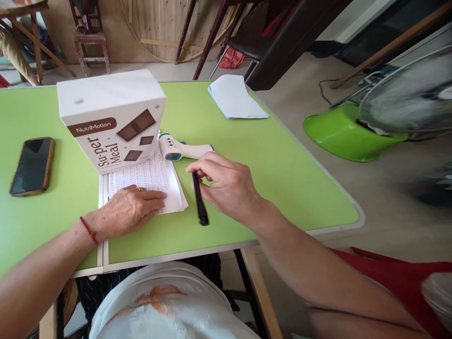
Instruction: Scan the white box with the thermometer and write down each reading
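My left hand (134, 207) lies palm down on several stacked sheets of paper (173, 188) covered with rows of writing. Its fingers are stretched out over the lower part of the stack. A slim black pen (200, 200) hangs slanting from the pinched fingers of my right hand (226, 183), above the green table just right of the sheets. Behind the right fingertips rests a white and blue handheld thermometer (187, 149), lying on its side. A white box (116, 122) marked "NutriMotion" stands on the far part of the papers and hides some of them.
On the green table (282, 179) a dark phone (32, 165) lies at the left and folded white paper (236, 96) at the far edge. A fan (409, 89) and a bright green stool (349, 132) stand to the right. Red cloth (388, 278) shows at lower right.
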The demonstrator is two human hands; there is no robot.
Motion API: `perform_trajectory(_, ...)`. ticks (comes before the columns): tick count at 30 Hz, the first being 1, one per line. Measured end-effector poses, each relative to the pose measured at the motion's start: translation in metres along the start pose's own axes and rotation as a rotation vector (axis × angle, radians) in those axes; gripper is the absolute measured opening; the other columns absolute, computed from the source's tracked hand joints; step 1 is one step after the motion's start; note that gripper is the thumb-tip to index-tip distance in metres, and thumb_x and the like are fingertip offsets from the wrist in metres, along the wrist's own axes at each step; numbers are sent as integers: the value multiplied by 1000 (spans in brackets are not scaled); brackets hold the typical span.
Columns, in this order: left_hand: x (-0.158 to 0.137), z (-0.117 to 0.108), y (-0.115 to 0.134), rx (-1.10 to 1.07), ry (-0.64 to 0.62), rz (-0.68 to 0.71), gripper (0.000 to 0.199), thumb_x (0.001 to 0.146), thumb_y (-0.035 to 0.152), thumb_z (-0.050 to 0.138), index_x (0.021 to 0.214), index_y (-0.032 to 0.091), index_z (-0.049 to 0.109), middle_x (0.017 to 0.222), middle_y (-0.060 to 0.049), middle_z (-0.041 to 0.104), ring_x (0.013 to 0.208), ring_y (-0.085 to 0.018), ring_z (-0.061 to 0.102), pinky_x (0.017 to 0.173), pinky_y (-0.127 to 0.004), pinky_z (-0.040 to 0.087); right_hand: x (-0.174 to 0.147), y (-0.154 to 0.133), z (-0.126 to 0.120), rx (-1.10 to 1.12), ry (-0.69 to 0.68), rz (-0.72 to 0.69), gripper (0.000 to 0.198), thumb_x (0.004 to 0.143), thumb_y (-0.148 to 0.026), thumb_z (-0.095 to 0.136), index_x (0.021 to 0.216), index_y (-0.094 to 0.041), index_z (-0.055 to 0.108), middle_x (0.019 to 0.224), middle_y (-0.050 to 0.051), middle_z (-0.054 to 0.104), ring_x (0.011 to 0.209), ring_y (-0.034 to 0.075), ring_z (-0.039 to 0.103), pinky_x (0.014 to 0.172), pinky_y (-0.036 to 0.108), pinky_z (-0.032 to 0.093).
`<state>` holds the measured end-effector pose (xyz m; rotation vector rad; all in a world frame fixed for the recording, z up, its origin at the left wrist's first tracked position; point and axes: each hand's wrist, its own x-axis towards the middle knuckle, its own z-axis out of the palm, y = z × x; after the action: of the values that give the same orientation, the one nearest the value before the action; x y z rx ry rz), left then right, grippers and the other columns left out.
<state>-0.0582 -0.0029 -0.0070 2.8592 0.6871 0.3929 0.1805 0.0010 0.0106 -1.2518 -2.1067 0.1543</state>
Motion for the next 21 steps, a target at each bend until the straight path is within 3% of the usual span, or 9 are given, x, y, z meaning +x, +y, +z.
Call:
perform_trajectory(3, -1, -5, -4, -69, 23, -13, 28, 99, 23, 39, 105, 15, 66, 114, -9, 69, 89, -19, 69, 75, -31, 52, 7, 1, -5, -203, -205, 0, 15, 72, -8, 54, 70, -20, 63, 72, 4, 63, 59, 16, 53, 49, 31, 26)
perform_trajectory(6, -2, -13, -7, -99, 82, -90, 23, 93, 18, 44, 85, 14, 65, 83, -6, 70, 66, -14, 64, 57, -25, 46, 12, 4, 0, -300, -334, -3, 17, 71, -6, 53, 64, -19, 61, 66, 5, 60, 55, 15, 49, 48, 31, 19)
perform_trajectory(8, -4, -19, -9, -127, 212, -158, 18, 85, 13, 45, 72, 15, 59, 65, -2, 62, 53, -11, 54, 47, -23, 39, 12, 7, 7, -314, -377, -6, 19, 69, -3, 54, 62, -18, 61, 64, 4, 59, 52, 14, 46, 48, 31, 19)
perform_trajectory(11, -10, -30, -14, -123, 529, -220, 16, 82, 13, 44, 68, 20, 47, 61, 0, 53, 52, -11, 48, 46, -26, 38, 9, 9, 16, -268, -423, -18, 21, 68, 1, 56, 61, -18, 62, 62, 2, 58, 51, 12, 43, 48, 29, 20)
perform_trajectory(14, -16, -39, -19, 66, 930, -369, 17, 89, 29, 48, 75, 22, 43, 71, 0, 50, 66, -15, 51, 60, -34, 46, 6, 10, 15, -218, -455, -48, 21, 68, 0, 58, 64, -19, 66, 62, 1, 58, 52, 12, 44, 48, 27, 21)
perform_trajectory(16, -17, -42, -24, 133, 1107, -485, 24, 88, 43, 56, 88, 23, 44, 89, -1, 51, 81, -17, 54, 73, -40, 48, 5, 12, 12, -180, -479, -80, 20, 68, -2, 60, 65, -20, 68, 62, 0, 59, 52, 11, 46, 48, 27, 22)
perform_trajectory(19, -15, -40, -33, 2, 1112, -558, 51, 83, 56, 63, 113, 24, 39, 118, -6, 48, 107, -23, 53, 87, -45, 48, 7, 18, 8, -38, -476, -91, 18, 69, -8, 62, 71, -23, 71, 61, -2, 60, 51, 10, 48, 47, 25, 29)
perform_trajectory(21, -14, -36, -42, -124, 987, -576, 59, 84, 58, 62, 124, 26, 32, 132, -9, 43, 125, -27, 45, 96, -45, 47, 11, 24, 11, 47, -346, -24, 18, 73, -12, 60, 80, -22, 72, 67, -1, 64, 54, 12, 53, 49, 25, 38)
